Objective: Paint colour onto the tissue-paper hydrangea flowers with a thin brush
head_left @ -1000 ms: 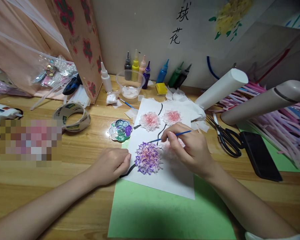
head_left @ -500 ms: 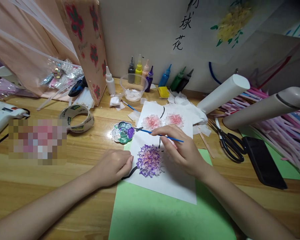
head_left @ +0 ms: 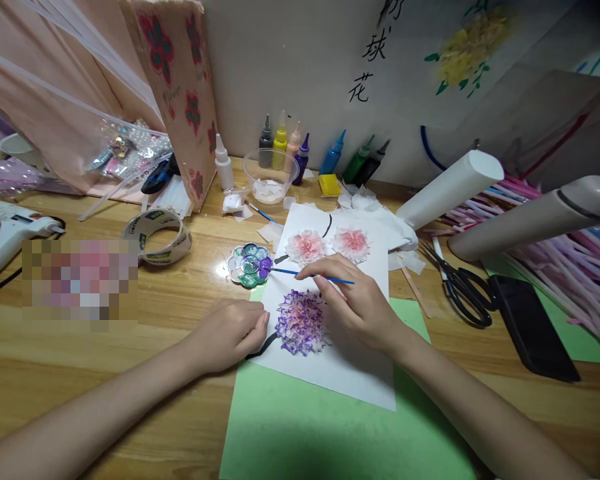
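My right hand pinches a thin blue paintbrush whose tip reaches the purple well of a small flower-shaped paint palette. My left hand rests curled on the lower left corner of a white sheet, pressing it down. On the sheet lie a purple-and-pink tissue flower between my hands and two pink tissue flowers farther back, joined by black stems. The sheet lies on a green paper.
Paint bottles and a clear bowl stand at the back. A tape roll and a glue gun lie left. Black scissors, a dark phone, white lamp arms and pink pipe cleaners crowd the right.
My right hand swung the brush away from the purple flower to the left, and its tip now touches the palette. My left hand stayed on the sheet's corner.
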`<state>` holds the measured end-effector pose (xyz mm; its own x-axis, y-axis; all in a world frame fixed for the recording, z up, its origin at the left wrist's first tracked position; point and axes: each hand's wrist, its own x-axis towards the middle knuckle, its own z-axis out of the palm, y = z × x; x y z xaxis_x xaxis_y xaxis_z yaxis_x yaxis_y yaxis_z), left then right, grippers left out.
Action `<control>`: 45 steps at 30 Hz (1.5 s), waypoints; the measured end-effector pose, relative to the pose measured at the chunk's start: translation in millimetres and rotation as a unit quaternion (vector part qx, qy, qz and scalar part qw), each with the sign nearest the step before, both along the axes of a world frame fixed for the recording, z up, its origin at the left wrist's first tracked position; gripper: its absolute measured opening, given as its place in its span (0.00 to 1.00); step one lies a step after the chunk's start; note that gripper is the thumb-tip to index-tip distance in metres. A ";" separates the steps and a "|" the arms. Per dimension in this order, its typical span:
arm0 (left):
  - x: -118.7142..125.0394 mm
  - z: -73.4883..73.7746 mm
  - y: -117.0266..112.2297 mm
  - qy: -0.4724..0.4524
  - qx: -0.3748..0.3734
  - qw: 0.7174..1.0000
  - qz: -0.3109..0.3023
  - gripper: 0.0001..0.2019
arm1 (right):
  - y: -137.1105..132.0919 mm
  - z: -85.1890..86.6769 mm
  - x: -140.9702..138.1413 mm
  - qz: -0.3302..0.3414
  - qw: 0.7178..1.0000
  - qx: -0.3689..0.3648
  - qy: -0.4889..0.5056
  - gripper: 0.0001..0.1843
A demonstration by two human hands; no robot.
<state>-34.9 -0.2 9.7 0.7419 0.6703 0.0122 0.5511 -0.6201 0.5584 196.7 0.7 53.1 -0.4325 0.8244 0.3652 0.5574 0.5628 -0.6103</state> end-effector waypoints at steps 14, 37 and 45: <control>-0.8 0.0 -0.9 0.005 -0.007 1.000 -0.001 0.20 | -2.3 2.8 -0.8 0.015 0.999 0.031 0.004 0.10; -1.2 0.1 1.1 0.007 0.002 1.000 -0.008 0.20 | -0.8 14.2 15.7 -0.090 0.994 0.054 0.039 0.13; -0.3 0.9 1.1 0.007 0.003 1.000 -0.008 0.20 | 0.6 11.8 15.4 -0.090 0.994 0.052 0.041 0.13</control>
